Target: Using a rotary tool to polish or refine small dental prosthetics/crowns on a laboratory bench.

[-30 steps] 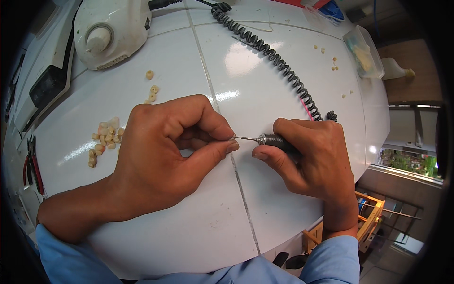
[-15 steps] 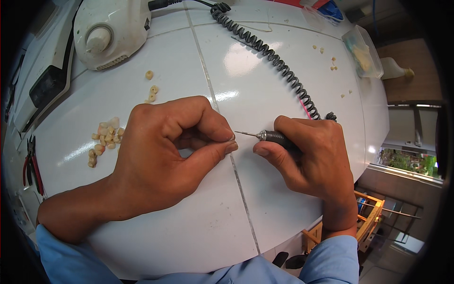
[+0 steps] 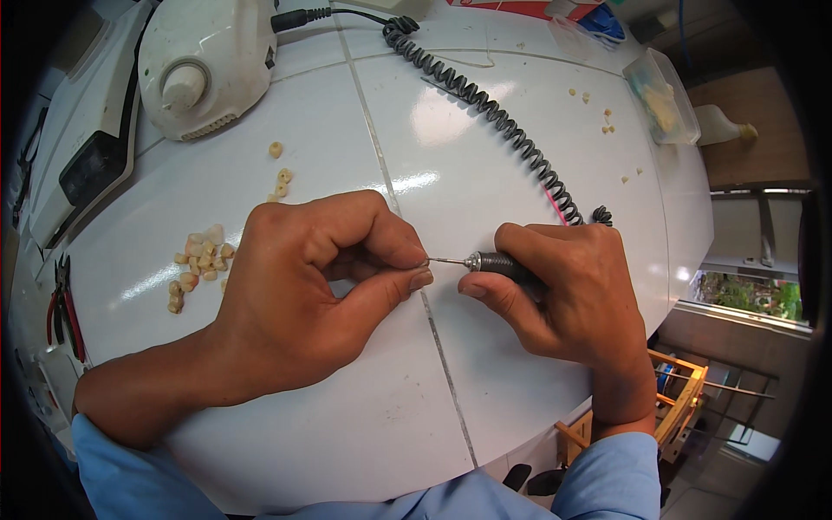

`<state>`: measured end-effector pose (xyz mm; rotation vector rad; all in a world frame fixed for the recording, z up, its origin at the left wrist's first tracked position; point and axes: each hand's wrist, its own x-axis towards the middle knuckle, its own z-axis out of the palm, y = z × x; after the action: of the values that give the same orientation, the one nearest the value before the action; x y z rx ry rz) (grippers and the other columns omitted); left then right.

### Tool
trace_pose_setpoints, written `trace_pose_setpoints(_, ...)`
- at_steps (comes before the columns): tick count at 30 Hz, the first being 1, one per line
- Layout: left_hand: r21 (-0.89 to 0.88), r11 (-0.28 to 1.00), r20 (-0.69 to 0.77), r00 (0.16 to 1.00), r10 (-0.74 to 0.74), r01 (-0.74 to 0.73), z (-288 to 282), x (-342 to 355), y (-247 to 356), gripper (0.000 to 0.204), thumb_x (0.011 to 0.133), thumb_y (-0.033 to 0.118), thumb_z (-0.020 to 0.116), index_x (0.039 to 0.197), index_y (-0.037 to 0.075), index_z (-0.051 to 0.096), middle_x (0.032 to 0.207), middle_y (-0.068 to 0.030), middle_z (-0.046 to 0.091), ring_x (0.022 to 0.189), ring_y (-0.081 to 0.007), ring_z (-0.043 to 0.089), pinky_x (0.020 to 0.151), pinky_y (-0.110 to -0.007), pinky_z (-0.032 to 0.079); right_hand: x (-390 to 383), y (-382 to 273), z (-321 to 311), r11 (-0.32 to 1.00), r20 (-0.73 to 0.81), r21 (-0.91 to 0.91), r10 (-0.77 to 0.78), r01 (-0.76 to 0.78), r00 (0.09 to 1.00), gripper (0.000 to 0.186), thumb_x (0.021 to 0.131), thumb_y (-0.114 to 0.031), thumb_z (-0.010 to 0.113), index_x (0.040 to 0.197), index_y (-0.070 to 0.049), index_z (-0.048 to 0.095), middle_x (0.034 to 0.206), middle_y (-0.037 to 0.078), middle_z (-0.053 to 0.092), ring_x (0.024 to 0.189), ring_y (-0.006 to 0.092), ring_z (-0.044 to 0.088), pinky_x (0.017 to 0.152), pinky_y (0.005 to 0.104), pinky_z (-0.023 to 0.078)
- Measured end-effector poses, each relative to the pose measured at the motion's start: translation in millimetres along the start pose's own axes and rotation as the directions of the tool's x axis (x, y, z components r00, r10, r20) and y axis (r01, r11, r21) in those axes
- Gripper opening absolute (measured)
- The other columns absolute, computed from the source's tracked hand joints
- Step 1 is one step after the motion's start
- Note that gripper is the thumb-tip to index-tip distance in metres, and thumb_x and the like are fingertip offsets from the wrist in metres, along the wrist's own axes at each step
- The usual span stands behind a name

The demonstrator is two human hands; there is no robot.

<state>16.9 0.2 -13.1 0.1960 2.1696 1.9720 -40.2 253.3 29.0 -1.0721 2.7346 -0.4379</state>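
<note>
My right hand [image 3: 572, 286] is closed round a dark rotary handpiece [image 3: 503, 265], its thumb along the near side. From its metal nose a thin bur [image 3: 449, 261] points left. The bur's tip meets the pinched thumb and forefinger of my left hand [image 3: 325, 286]. Whatever sits in that pinch is too small and covered to make out. Left of my left hand lies a pile of small cream-coloured tooth crowns [image 3: 204, 253]. A few more crowns [image 3: 283, 175] stand in a short row beyond it.
A white control unit with a knob [image 3: 184, 87] stands far left, joined to a coiled black cord [image 3: 498, 113]. Red-handled pliers [image 3: 64, 308] lie at the left edge. Tiny tooth-like pieces [image 3: 607, 121] and a clear plastic box [image 3: 663, 95] are at the far right.
The bur's tip has come down and left, from just above my left fingertips to the pinch itself. My left hand keeps the same grip. The whole view has shifted slightly.
</note>
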Motion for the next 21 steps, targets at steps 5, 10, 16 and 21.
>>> trace_pose_setpoints(5,0.002,1.0,0.001,1.0,0.001,-0.001,-0.8,-0.2,-1.0,0.012,0.095,-0.013,0.078,0.101,-0.007,0.07,0.106,-0.0167,0.077,0.1,-0.0173,0.078,0.092,-0.029,0.066,1.8,0.8,0.8,1.0,0.005,-0.008,-0.008,0.008,1.0,0.051,0.1,-0.048,0.079,0.075,-0.008,0.062,0.06,0.008,0.062,0.048,0.0287,0.06,0.048,0.0418,0.041)
trace_pose_setpoints(10,0.004,1.0,0.012,1.0,0.029,-0.029,-0.4,1.1,-2.4,0.014,0.098,-0.012,0.076,0.105,-0.005,0.066,0.11,-0.0146,0.075,0.103,-0.016,0.077,0.094,-0.028,0.065,-0.5,4.7,1.3,0.998,-0.033,0.057,0.03,-0.028,0.999,0.052,0.1,-0.049,0.08,0.074,-0.008,0.062,0.057,0.008,0.059,0.048,0.0287,0.06,0.048,0.0413,0.042)
trace_pose_setpoints(16,-0.06,0.997,-0.057,0.997,0.052,-0.055,2.4,3.4,-3.5,0.014,0.1,-0.011,0.074,0.109,-0.004,0.065,0.109,-0.0116,0.073,0.107,-0.0158,0.078,0.098,-0.029,0.066,3.2,19.7,-0.5,0.995,-0.066,0.079,-0.061,0.066,0.996,0.052,0.099,-0.048,0.082,0.073,-0.008,0.063,0.053,0.01,0.055,0.047,0.0312,0.058,0.05,0.0412,0.043)
trace_pose_setpoints(21,-0.044,0.995,-0.022,0.996,0.091,-0.092,2.7,5.8,-5.6,0.015,0.099,-0.011,0.073,0.11,-0.003,0.065,0.108,-0.0099,0.073,0.108,-0.0157,0.078,0.099,-0.029,0.066,6.8,31.5,-2.4,0.997,-0.094,-0.007,-0.075,0.075,0.993,0.055,0.099,-0.049,0.081,0.07,-0.006,0.064,0.053,0.012,0.053,0.047,0.0334,0.056,0.051,0.0432,0.042)
